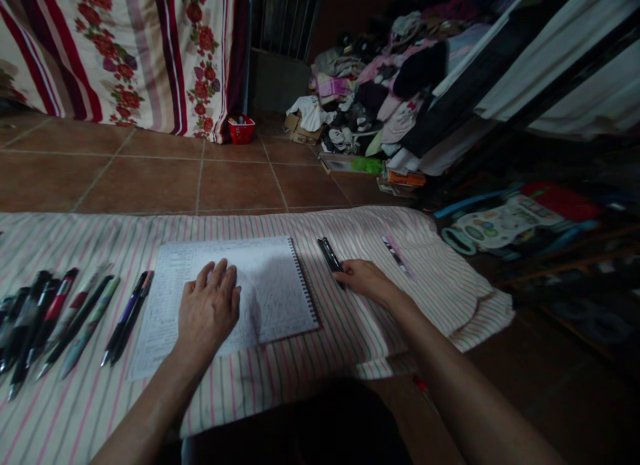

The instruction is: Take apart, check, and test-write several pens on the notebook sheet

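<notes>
My left hand [209, 305] lies flat on a spiral notebook [273, 285], fingers stretched out over a page of handwriting. Beneath the left part of the notebook page, or joined to it, is a written sheet [150, 338]; my forearm covers some of it. Right of the spiral binding, my right hand [361, 278] has its thumb and curled fingers closed at the near end of two black pens [329, 253] lying side by side. A slim pen with black, white and pink parts [399, 257] lies farther right, apart from that hand.
Two dark pens [127, 318] lie just left of the pages, with several more pens [55, 311] in a row beyond them. A striped cloth [350, 331] covers the surface. Past its far edge are floor tiles, a red basket [241, 129] and a clothes pile [375, 91].
</notes>
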`<state>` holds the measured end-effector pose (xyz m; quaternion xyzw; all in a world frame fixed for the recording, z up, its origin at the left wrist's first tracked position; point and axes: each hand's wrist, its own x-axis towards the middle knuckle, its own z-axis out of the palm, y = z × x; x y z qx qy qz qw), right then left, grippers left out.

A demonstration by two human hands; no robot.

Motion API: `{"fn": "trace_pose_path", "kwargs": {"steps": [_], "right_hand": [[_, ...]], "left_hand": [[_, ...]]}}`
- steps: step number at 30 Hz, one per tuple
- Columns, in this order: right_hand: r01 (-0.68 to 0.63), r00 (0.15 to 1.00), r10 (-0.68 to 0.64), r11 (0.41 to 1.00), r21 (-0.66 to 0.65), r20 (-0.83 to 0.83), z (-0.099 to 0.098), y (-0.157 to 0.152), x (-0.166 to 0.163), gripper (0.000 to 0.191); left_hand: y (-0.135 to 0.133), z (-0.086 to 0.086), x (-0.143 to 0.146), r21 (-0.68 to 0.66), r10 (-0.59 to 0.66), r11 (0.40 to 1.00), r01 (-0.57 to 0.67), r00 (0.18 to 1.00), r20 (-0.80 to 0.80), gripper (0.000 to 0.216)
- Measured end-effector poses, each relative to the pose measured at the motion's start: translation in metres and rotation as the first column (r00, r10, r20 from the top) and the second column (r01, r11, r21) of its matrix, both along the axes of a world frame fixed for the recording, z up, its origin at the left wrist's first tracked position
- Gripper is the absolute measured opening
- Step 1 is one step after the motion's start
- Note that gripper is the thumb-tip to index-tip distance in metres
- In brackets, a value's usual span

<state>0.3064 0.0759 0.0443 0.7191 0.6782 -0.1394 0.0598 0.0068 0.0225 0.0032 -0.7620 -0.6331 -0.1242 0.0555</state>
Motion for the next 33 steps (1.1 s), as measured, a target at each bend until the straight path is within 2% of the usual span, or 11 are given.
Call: {"fn": "trace_pose_path", "kwargs": {"steps": [12,18,24,33], "right_hand": [[0.005,0.995,-0.003,1.000,-0.019,0.101,-0.008,0.004,0.000,0.031],[0.064,0.974,-0.076,0.996,0.062,0.212,-0.011,0.001,-0.005,0.037],[0.054,0.991,-0.065,0.993,0.101,0.115,-0.017,0.003,-0.006,0.033],[0.044,0.991,-0.058,0.992,0.118,0.118,-0.016,0.003,-0.008,0.038]], "left_hand": [[0.002,-0.006,-0.002,0.034,-0.011,0.999,0.011,1.000,0.020,0.038],[0.001,-0.007,-0.004,0.039,-0.022,0.999,0.021,0.999,0.028,0.038],[0.000,-0.008,-0.006,0.041,-0.033,0.999,0.030,0.997,0.069,0.035],[-0.002,-0.011,-0.014,0.143,-0.097,0.987,0.068,0.973,0.210,0.024]]}}
